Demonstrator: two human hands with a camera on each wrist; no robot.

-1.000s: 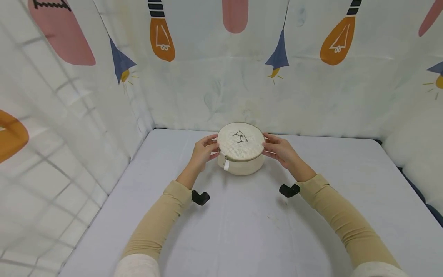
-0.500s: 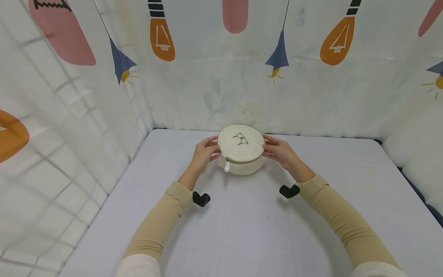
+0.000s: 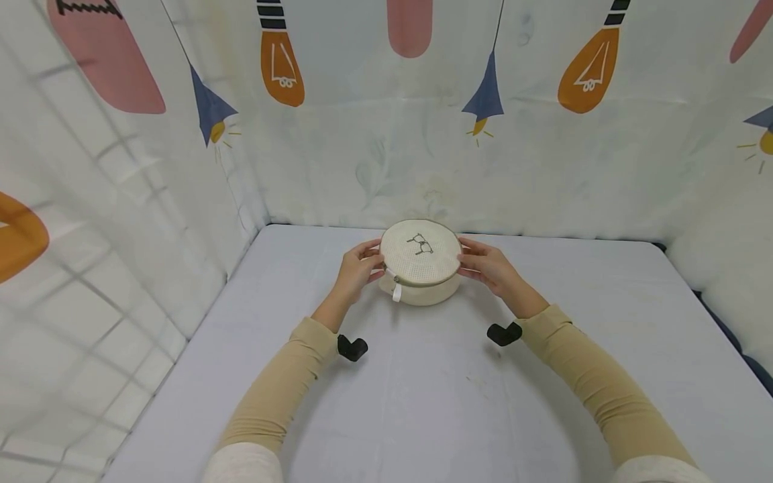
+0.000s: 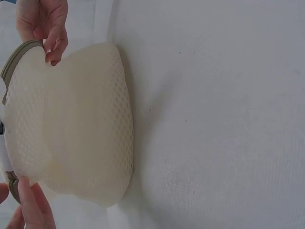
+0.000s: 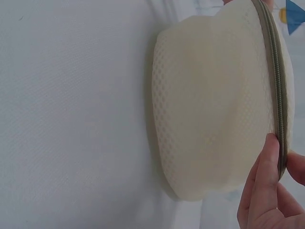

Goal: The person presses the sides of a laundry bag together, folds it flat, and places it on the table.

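Mesh bag mid-frame on tabletop, zipper closed where visible; left hand and right hand fingers pinch rim; release undone.

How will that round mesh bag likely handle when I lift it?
The mesh bag probably flexes, since its wall dips inward below the zipper. It looks light for its size, being thin mesh, though any contents are hidden. Its broad base suggests it would slide rather than roll if pushed.

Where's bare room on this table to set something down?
Bare table: between the sleeves, in front of the bag; left of the left hand and right of the right hand. Crowded: around the bag, hands either side, cloth behind.
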